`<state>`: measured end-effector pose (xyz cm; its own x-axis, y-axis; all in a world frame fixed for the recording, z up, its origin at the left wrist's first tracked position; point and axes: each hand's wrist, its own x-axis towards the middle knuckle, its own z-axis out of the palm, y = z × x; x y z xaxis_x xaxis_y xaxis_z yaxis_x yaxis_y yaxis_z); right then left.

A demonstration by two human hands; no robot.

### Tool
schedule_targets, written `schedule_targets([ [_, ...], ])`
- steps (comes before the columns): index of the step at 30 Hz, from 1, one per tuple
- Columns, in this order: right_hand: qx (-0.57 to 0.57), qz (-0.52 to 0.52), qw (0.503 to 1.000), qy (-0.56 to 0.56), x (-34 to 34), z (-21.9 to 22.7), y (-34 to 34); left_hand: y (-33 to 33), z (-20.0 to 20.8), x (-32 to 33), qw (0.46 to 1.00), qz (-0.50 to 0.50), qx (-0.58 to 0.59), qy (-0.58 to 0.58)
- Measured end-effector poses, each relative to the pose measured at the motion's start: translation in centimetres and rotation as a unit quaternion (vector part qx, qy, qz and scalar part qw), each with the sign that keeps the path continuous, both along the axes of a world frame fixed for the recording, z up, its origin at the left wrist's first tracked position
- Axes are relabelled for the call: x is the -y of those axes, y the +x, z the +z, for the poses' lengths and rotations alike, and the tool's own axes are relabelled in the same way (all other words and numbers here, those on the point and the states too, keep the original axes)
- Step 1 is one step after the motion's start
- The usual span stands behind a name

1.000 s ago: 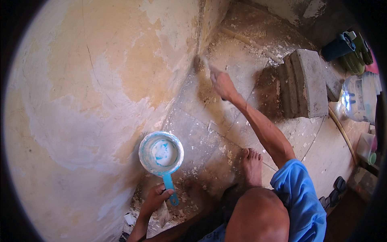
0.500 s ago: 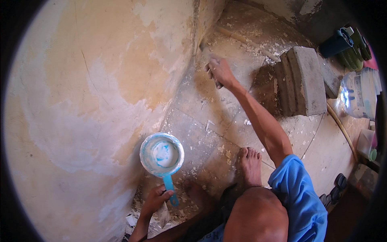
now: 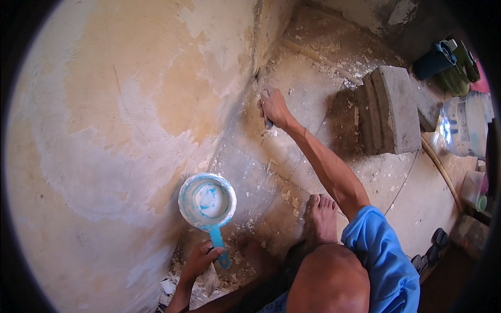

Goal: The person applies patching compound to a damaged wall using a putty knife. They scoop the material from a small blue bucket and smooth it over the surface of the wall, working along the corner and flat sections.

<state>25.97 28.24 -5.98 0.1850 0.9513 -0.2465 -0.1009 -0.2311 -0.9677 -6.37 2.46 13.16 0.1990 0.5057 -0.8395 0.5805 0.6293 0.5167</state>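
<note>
My left hand (image 3: pixel 199 259) is closed around the handle of a blue plastic dipper (image 3: pixel 217 241), held level beside the wall. White paste smears its rim and inside, with more white paste at the bottom. A greyish flat piece (image 3: pixel 211 280) sticks out below the same hand; I cannot tell what it is. Farther off, my right hand (image 3: pixel 275 108) grips a putty knife (image 3: pixel 269 123), its handle end showing under the fist. The thin blade reaches the foot of the patchy yellow and white wall (image 3: pixel 151 99), near the corner.
Paint flakes litter the tiled floor (image 3: pixel 250 167). A grey concrete block (image 3: pixel 399 109) stands right of my right forearm. Beyond it are a blue container (image 3: pixel 434 60), a green jug (image 3: pixel 455 78), a clear water bottle (image 3: pixel 465 125) and a hose (image 3: pixel 442 169). Dark sandals (image 3: pixel 440 238) lie lower right.
My right hand with the putty knife has moved left, closer to the wall, and its blade now shows at the wall's foot. The dipper has barely shifted.
</note>
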Motion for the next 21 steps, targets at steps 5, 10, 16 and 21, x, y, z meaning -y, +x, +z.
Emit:
schedule_targets([
  [5,-0.018,-0.077,0.996,0.028,0.1,0.8,2.0,-0.3,0.0,0.3,1.000,-0.003,-0.010,-0.005],
  [10,0.008,-0.016,1.000,-0.008,0.0,0.0,-0.1,-1.0,-1.0,0.7,1.000,-0.005,-0.009,-0.001],
  [16,0.025,-0.080,0.994,0.071,-0.3,2.9,1.2,-1.8,-1.5,1.3,1.000,-0.009,-0.021,-0.001],
  [21,0.132,0.099,0.986,0.023,0.5,1.9,3.8,-2.0,-2.0,1.2,1.000,-0.007,-0.012,-0.010],
])
